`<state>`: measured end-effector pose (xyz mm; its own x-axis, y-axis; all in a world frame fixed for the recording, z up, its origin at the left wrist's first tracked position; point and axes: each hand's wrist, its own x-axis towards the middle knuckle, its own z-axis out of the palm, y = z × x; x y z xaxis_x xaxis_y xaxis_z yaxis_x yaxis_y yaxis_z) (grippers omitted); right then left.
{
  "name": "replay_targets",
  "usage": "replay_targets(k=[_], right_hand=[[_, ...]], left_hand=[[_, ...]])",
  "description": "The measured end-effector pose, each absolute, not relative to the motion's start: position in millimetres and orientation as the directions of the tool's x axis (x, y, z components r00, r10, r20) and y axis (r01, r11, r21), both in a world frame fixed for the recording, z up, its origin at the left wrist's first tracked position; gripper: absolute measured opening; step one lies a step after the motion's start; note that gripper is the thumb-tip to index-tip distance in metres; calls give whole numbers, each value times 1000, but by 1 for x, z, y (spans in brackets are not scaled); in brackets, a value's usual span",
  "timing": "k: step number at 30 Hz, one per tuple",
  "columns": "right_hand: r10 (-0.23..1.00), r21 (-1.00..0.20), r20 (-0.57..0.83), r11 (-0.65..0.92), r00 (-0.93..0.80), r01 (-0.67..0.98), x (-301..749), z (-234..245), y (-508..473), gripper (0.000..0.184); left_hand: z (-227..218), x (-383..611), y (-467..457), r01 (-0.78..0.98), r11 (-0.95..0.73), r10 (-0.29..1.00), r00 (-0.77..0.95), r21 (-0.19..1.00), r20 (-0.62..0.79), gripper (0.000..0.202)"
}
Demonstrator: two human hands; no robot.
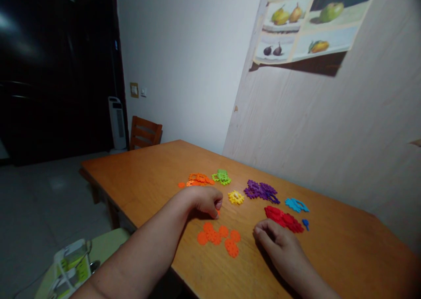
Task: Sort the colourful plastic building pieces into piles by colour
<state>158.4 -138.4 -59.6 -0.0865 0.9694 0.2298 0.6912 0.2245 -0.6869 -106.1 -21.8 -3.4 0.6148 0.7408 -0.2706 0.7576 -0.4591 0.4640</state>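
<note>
On the wooden table (138, 176) lie small plastic interlocking discs sorted by colour. My left hand (205, 199) is curled, fingertips pinching a small orange piece at the table surface. Just in front of it sits a joined cluster of orange discs (217, 237). My right hand (278, 242) rests on the table with fingers bent, touching the near edge of a red pile (284, 217); I cannot see anything held in it. Further back are an orange pile (197, 179), a green pile (222, 176), a yellow disc (236, 197), a purple pile (261, 190) and blue pieces (296, 204).
The table stands against a pale wall with a fruit poster (312, 24). A wooden chair (144, 133) is at the far end, a white heater (117, 121) beyond it. A green stool with a white object (70, 268) sits at my lower left.
</note>
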Motion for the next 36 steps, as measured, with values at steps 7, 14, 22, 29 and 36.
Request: replay_targets(k=[7,14,22,29,36], right_hand=[[966,-692,246,234,-81,683,156,-59,-139,31],[968,-664,229,234,-105,710,158,-60,-137,32],[966,-675,244,230,-81,701,156,-57,-139,33],[967,-679,243,230,-81,697,157,-58,-139,30],[968,-675,231,229,-94,702,158,-61,-137,30]], left_hand=[[-10,-111,-15,731,-367,791,571,575,-222,21],[-15,-120,10,788,-172,985,137,591,104,13],[-11,-92,-28,538,-406,720,686,738,-104,22],[-15,-71,-51,490,-592,489,849,639,-198,50],[-16,-68,-51,508,-683,507,847,524,-161,43]])
